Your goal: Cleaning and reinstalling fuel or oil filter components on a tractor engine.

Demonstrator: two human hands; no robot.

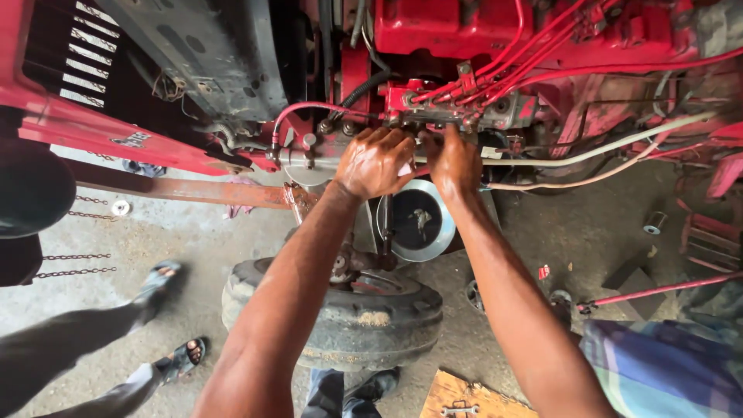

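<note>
Machinery painted red fills the top of the view, with a worn tyre lying on the concrete floor beneath. Both hands press against the injection pump under its red pipes: the left hand curled around a pale scrap, the right hand with fingers hidden, grip unclear. A round metal bowl sits just below them.

Both bare arms reach forward and converge, forearms extended. The left hand is curled, knuckles up, fingers bent downward. The right hand sits just beside it, fingers pointing up and away.
</note>
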